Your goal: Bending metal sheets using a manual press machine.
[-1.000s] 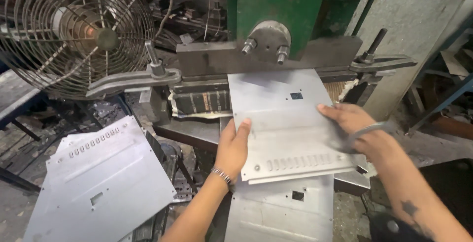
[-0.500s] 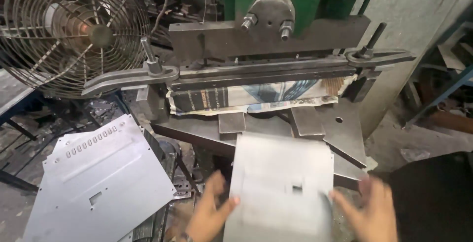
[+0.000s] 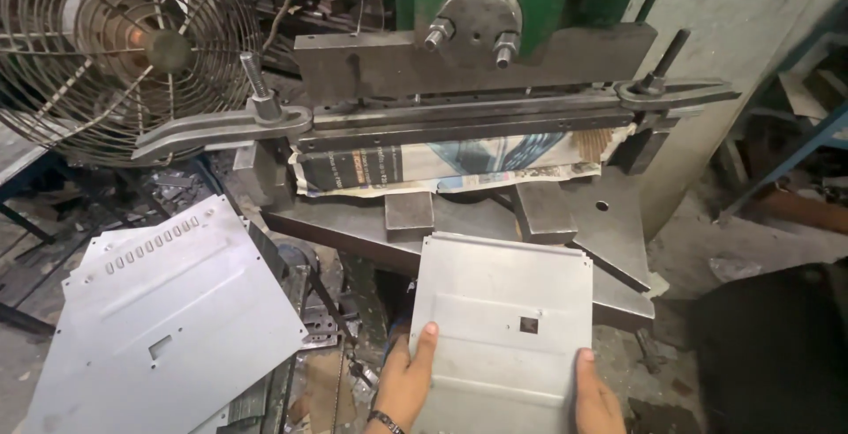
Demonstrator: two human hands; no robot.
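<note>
Head view: The left hand (image 3: 408, 381) gripped the near left edge of a blank sheet-metal panel (image 3: 503, 328), thumb lying flat on its top face. The right hand (image 3: 596, 399) clasped the near right edge the same way, thumb on top; the remaining fingers of both hands sat under the sheet and could not be inspected. The panel lay in front of the press bed (image 3: 353, 222), its far edge resting at the bed's front edge, just short of two steel stop blocks (image 3: 409, 211). A small square cut-out showed near the panel's middle.

Judgement: sound handling here called for both far corners kept square to the bed's front edge, and thumbs held at the near edge, well away from the punch bar (image 3: 459, 120).

A stack of slotted panels (image 3: 168, 310) lay off the bed's left corner, below a wire-guarded fan (image 3: 115, 54).

Newspaper (image 3: 442, 165) covered the die. The wrists were cut off by the frame's bottom edge.
</note>
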